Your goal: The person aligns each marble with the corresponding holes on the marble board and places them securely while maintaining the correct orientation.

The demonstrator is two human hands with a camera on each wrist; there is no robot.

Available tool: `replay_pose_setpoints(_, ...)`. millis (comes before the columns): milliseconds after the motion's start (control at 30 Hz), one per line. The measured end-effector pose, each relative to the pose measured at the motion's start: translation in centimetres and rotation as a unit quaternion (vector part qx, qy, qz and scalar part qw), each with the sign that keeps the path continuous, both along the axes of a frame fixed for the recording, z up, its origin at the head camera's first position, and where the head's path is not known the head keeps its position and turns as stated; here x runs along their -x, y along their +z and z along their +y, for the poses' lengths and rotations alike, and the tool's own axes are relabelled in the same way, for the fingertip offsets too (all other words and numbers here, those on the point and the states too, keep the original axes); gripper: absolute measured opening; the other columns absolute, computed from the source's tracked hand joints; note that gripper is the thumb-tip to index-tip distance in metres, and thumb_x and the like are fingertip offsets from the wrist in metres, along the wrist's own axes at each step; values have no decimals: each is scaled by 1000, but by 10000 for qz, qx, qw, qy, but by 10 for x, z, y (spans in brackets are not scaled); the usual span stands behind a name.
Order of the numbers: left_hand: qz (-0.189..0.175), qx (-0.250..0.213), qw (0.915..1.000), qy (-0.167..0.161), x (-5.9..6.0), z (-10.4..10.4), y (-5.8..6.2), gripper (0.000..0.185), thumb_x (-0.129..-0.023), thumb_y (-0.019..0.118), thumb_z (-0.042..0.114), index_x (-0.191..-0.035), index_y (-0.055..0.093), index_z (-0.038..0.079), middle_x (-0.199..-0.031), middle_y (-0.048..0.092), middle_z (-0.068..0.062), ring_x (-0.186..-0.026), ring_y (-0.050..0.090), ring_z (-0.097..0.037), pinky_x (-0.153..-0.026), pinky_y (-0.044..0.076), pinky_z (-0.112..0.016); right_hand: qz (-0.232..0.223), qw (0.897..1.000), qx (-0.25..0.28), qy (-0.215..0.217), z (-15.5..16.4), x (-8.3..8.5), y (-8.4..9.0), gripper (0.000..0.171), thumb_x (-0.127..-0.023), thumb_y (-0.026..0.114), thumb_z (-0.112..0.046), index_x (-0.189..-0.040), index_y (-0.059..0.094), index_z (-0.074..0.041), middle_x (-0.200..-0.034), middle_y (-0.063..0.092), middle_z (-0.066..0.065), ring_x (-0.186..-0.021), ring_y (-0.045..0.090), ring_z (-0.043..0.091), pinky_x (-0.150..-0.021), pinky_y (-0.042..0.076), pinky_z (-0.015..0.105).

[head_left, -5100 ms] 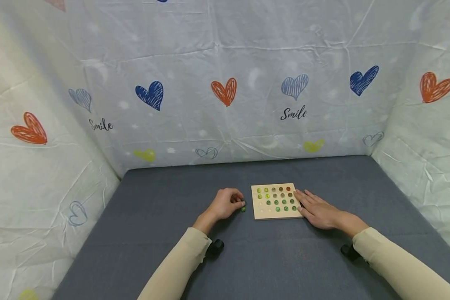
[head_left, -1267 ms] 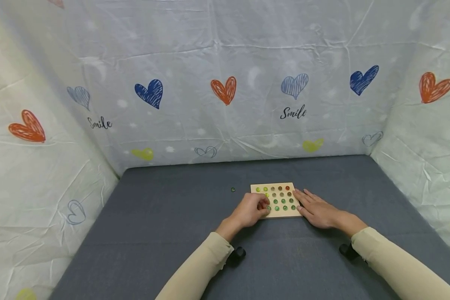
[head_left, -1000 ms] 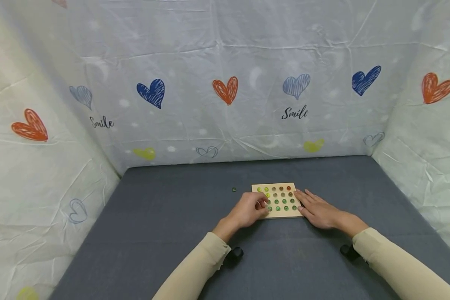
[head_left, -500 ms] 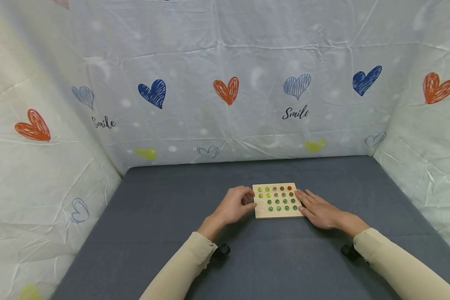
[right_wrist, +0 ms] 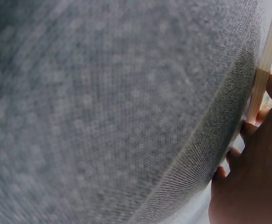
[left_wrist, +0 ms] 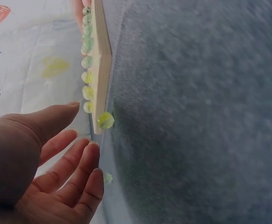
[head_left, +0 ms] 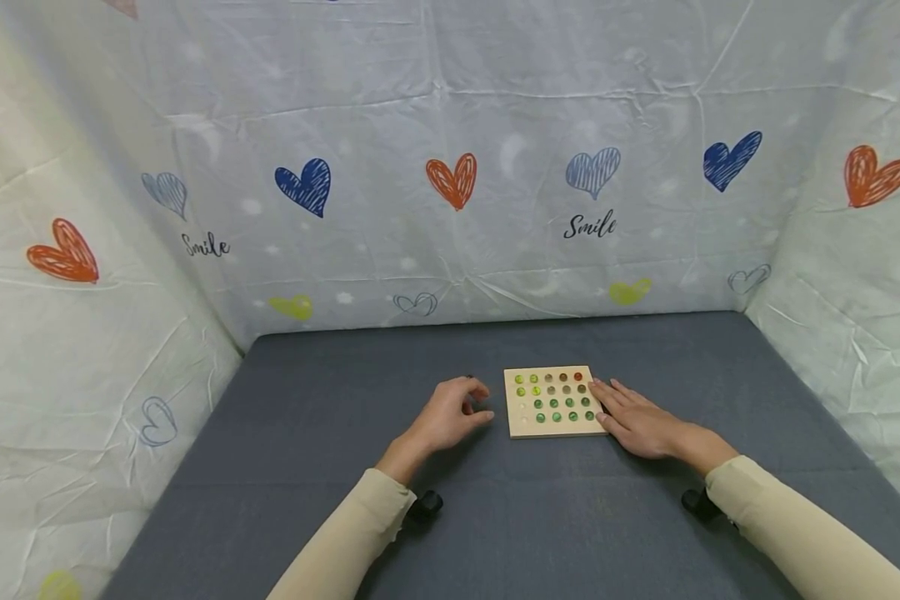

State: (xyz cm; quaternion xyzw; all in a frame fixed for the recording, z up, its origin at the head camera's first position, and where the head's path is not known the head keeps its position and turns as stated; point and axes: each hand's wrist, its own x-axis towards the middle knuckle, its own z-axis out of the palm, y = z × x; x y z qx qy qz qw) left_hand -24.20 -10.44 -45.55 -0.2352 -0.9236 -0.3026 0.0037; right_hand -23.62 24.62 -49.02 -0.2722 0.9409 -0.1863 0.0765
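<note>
In the head view, a pale wooden board [head_left: 523, 427] lies on the dark cloth, holding rows of glass marbles, mostly green and yellow-green, with a few brown and red at the far right. Two hollows at its near left corner hold no marble. My left hand [head_left: 445, 414] hovers left of the board, fingers loosely bent and thumb apart, nothing between them. The left wrist view shows a yellow-green marble [left_wrist: 106, 120] by the board's edge, and another greenish marble [left_wrist: 108, 178] just beyond the fingertips. My right hand [head_left: 640, 423] rests with straight fingers on the board's right edge.
Dark grey cloth [head_left: 307, 467] covers the table. White curtains [head_left: 375, 208] printed with hearts hang behind it and on both sides. A black wrist camera [head_left: 425, 504] sits under the left sleeve, and another camera [head_left: 697, 502] under the right.
My left hand has withdrawn leftward from the board to the cloth beside it. Compared with the oldest frame, one more green marble sits in the nearest row. The right hand stays put.
</note>
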Motion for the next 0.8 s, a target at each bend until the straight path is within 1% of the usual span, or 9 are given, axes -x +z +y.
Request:
replay_pose_setpoints(133,-40,10,10000,27,0,-3,-3,28,-94,77,17,-118,70,4,-110,68,-9,-83,61,-17,-74,52,-36,-9,10000,36,45,-3,-5,8,60,-113,36,-32,-162,21,0,-167,19,22,-153,13,49,-120,15,62)
replay_pose_setpoints(233,-75,-22,10000,-4,1,-4,-4,28,-93,77,15,-117,70,3,-107,68,-9,-81,61,-17,-72,51,-35,37,9999,126,110,-3,-6,10,60,-113,38,-30,-160,23,3,-166,21,26,-151,15,52,-118,17,65)
replay_pose_setpoints(533,-315,-51,9994,-91,4,-4,-7,29,-89,81,11,-115,70,3,-98,67,-5,-78,60,-13,-72,51,-33,199,9991,256,289,3,-1,1,63,-113,32,-41,-163,21,-5,-167,21,22,-151,15,50,-117,18,64)
replay_pose_setpoints(667,-356,-4,9993,-93,6,-2,-8,27,-89,81,11,-113,70,3,-94,66,-3,-77,59,-12,-71,51,-32,173,9995,153,215,2,0,-1,64,-113,31,-42,-162,21,-3,-167,20,22,-152,14,49,-118,17,63)
replay_pose_setpoints(800,-299,11,9995,-97,7,-1,-9,24,-88,82,11,-109,71,4,-90,65,-2,-75,58,-11,-70,50,-31,147,9998,-1,113,2,3,-5,63,-113,31,-41,-162,20,-2,-168,19,20,-153,13,46,-120,16,60)
